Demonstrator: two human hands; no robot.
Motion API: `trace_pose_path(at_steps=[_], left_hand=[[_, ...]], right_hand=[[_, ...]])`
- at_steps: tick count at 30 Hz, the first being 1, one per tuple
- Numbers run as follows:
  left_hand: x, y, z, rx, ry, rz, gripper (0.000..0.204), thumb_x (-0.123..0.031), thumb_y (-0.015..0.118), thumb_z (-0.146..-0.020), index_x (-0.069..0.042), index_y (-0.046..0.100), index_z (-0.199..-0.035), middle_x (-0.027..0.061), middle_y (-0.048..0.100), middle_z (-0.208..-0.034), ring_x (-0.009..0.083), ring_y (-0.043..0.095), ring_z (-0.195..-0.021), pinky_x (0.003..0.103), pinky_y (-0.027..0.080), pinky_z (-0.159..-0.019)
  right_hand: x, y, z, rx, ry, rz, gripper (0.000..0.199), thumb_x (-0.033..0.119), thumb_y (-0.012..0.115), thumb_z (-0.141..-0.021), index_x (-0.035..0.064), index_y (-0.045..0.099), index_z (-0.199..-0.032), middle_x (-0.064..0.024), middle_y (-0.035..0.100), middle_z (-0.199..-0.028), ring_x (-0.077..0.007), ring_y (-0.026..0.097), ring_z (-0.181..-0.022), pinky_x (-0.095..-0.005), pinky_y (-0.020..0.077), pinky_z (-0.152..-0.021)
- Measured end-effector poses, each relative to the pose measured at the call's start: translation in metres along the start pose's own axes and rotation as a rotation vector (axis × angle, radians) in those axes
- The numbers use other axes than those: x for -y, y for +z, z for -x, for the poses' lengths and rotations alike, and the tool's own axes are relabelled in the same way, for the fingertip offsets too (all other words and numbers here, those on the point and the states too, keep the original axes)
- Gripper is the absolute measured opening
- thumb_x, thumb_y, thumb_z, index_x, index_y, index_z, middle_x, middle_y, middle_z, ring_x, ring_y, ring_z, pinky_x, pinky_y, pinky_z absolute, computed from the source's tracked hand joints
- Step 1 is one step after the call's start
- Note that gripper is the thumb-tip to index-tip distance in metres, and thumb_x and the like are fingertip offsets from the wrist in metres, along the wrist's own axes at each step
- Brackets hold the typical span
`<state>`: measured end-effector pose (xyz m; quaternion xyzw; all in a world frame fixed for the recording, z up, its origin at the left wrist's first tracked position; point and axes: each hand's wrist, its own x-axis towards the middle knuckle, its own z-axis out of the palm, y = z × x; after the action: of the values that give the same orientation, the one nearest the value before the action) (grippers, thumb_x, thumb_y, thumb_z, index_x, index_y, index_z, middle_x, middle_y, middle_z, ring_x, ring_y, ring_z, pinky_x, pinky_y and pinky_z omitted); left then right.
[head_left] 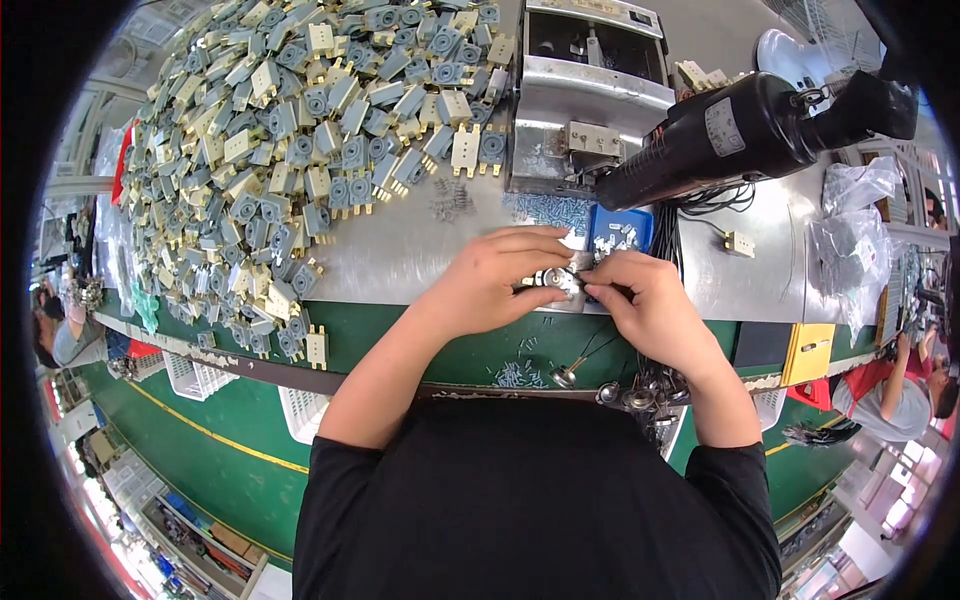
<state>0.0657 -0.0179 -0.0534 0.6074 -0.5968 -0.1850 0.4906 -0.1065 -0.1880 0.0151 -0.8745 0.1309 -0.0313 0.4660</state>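
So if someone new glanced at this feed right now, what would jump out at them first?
Most likely the huge heap of grey and cream plastic parts covering the bench's upper left. Next, the left hand and right hand meeting at the bench's front edge, pinching a small metal part between them. Just behind sits a blue tray of small screws, with a big black cylindrical tool lying at upper right.

Small shiny metal part (pixel 558 281), held between both hands at the workbench edge, partly hidden by fingers
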Motion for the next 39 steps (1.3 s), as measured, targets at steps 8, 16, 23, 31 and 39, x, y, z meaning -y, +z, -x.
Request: trace_pose_path(at_steps=[8,16,23,31,39], left_hand=[[0.004,-0.002,-0.006,0.046,-0.065,0.185,0.031,-0.004,0.085,-0.08,0.0,0.076,-0.109,0.0146,0.077,-0.115,0.0326,0.07,-0.12,0.043,0.057,-0.101],[0.006,-0.003,-0.004,0.061,-0.096,0.224,0.031,-0.003,0.085,-0.08,0.001,0.076,-0.109,0.0151,0.076,-0.115,0.0321,0.071,-0.118,0.042,0.058,-0.1],[0.005,-0.001,0.001,0.049,-0.083,0.175,0.031,-0.005,0.084,-0.081,0.0,0.075,-0.111,0.0155,0.075,-0.117,0.0325,0.071,-0.117,0.042,0.057,-0.1],[0.006,-0.004,0.001,0.043,-0.042,0.148,0.031,-0.008,0.083,-0.083,-0.001,0.074,-0.112,0.0152,0.074,-0.118,0.033,0.072,-0.113,0.042,0.057,-0.098],[0.004,-0.005,0.0,0.054,-0.033,0.138,0.031,-0.009,0.083,-0.084,-0.001,0.072,-0.111,0.0137,0.073,-0.118,0.0331,0.071,-0.109,0.041,0.057,-0.094]], right_hand=[[0.005,-0.001,0.0,0.018,-0.092,0.195,0.011,-0.004,0.072,-0.088,-0.0018,0.074,-0.099,-0.0173,0.069,-0.088,-0.0358,0.07,-0.079,-0.0396,0.0564,-0.068],[-0.02,-0.02,-0.031,0.181,-0.347,0.255,0.023,-0.008,0.071,-0.076,-0.0016,0.074,-0.098,-0.016,0.069,-0.09,-0.0367,0.069,-0.084,-0.0436,0.0566,-0.074],[-0.022,-0.019,-0.026,0.236,-0.373,0.206,0.025,-0.006,0.073,-0.079,-0.0012,0.074,-0.103,-0.016,0.068,-0.094,-0.0362,0.068,-0.088,-0.0434,0.0558,-0.078],[0.007,-0.015,-0.019,0.06,-0.077,0.129,0.027,-0.01,0.067,-0.087,-0.0008,0.072,-0.111,-0.0168,0.071,-0.099,-0.0344,0.071,-0.091,-0.0394,0.0572,-0.08],[0.021,-0.014,-0.024,0.064,-0.126,0.18,0.018,-0.006,0.071,-0.09,-0.002,0.073,-0.107,-0.0146,0.076,-0.096,-0.028,0.076,-0.091,-0.0347,0.0586,-0.08]])
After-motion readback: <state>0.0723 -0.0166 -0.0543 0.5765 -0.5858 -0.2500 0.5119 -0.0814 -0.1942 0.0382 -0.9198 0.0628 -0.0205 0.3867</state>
